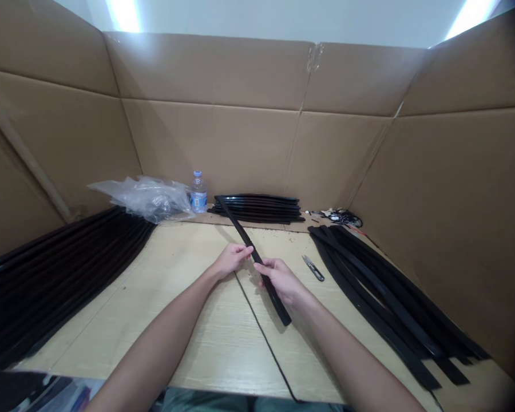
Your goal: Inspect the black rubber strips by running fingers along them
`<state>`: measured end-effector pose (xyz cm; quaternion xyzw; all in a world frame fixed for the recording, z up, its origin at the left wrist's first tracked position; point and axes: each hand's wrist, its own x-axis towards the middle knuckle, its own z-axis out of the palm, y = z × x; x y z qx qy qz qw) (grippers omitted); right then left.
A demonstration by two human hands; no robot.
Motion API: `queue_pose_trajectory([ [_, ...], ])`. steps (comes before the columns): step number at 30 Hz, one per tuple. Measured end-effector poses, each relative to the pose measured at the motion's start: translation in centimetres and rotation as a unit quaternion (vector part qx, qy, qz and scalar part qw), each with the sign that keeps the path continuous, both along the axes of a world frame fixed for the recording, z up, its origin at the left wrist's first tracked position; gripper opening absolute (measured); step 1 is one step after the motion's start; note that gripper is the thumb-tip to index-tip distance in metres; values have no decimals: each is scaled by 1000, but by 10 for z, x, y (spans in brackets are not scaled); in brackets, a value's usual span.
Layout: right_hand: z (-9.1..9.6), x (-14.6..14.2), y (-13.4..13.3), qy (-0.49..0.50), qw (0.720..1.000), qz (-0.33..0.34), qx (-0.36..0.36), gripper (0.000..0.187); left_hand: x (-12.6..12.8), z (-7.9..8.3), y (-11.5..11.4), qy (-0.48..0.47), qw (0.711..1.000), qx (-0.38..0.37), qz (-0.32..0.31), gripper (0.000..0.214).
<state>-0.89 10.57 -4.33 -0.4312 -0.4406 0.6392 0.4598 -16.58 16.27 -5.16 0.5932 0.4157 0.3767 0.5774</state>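
I hold a long black rubber strip [245,236] slanted over the middle of the wooden table [184,286]. My left hand [232,258] pinches the strip near its middle, fingers closed on it. My right hand [281,280] is wrapped round the strip closer to its near end, which pokes out below my palm. The far end of the strip reaches toward a stack of black strips [260,207] at the back.
A big pile of black strips [55,274] lies on the left, another pile [390,297] on the right. Small snips [312,266] lie right of my hands. A water bottle [198,193] and crumpled plastic bags [148,197] stand at the back. Cardboard walls [257,103] enclose the table.
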Motion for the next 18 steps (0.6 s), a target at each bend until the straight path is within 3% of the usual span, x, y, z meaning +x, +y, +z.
queue_pose_trajectory([
  [6,-4,-1,3,-13,998,6,64,34,-2,-2,1,-6,1000,-4,-3,46],
  [12,-1,-1,5,-4,999,-20,49,30,-3,-3,3,-19,1000,-17,-7,48],
  [18,4,3,5,-10,999,13,33,30,-4,-2,2,-22,999,-18,-19,47],
])
